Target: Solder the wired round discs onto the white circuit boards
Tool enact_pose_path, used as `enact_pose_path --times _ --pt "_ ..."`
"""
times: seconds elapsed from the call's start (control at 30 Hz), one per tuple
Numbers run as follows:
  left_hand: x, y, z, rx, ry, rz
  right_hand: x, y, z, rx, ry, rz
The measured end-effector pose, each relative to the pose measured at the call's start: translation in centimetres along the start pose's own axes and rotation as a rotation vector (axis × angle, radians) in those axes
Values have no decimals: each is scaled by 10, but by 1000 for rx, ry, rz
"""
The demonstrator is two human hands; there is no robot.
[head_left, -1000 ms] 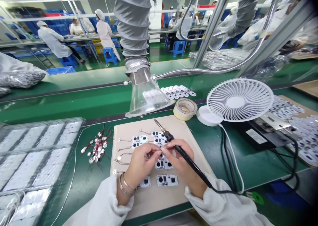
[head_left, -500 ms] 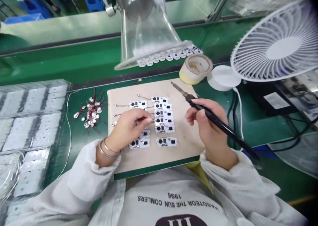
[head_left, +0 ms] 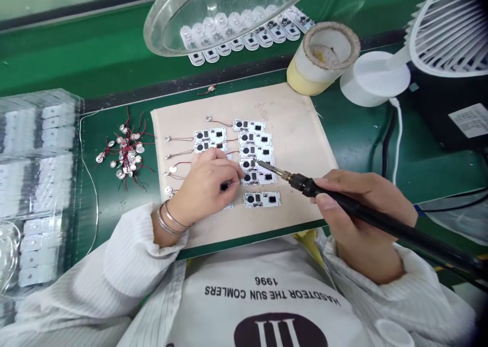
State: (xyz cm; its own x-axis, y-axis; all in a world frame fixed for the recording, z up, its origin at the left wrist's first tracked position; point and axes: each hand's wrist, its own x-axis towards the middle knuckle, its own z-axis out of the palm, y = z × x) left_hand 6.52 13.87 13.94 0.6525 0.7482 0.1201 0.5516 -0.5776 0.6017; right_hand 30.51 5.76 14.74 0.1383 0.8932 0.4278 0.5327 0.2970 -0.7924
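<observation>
Black soldering iron [head_left: 381, 224], gripped by the right hand [head_left: 362, 220], is pointing at a circuit board [head_left: 263, 176] at 3 o'clock of the left hand [head_left: 206, 184], which is pinching a wire [head_left: 227, 185]; a soldering step, probably needing steadiness.

Workstation setting: a green surface [head_left: 114, 52] under bright, even light, crossed by a dark strip [head_left: 57, 12] at its far side, with a beige mat [head_left: 301, 128] lying at the near edge. A clear dome-shaped hood [head_left: 224, 6] hangs over the far side of the mat. To the right stand a roll of tape [head_left: 324, 57], a round white base [head_left: 375, 77] and a white fan [head_left: 450, 31], beside a black box [head_left: 430, 108] bearing a white label; stacked clear plastic trays [head_left: 38, 158] occupy the left edge.
</observation>
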Motion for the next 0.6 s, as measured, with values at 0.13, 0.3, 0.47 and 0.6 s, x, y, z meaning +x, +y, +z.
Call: enact_pose_path --times 0.13,0.3,0.47,0.6 --pt "-1 0 1 10 -2 -25 8 -3 -1 -4 -112 -127" --pt "0 -2 2 17 -3 -23 15 -8 -4 3 -187 -116" --pt "1 -3 3 4 -11 -14 19 -11 1 44 -267 -134" --pt "1 -3 3 0 -8 -24 21 -13 4 25 -267 -131"
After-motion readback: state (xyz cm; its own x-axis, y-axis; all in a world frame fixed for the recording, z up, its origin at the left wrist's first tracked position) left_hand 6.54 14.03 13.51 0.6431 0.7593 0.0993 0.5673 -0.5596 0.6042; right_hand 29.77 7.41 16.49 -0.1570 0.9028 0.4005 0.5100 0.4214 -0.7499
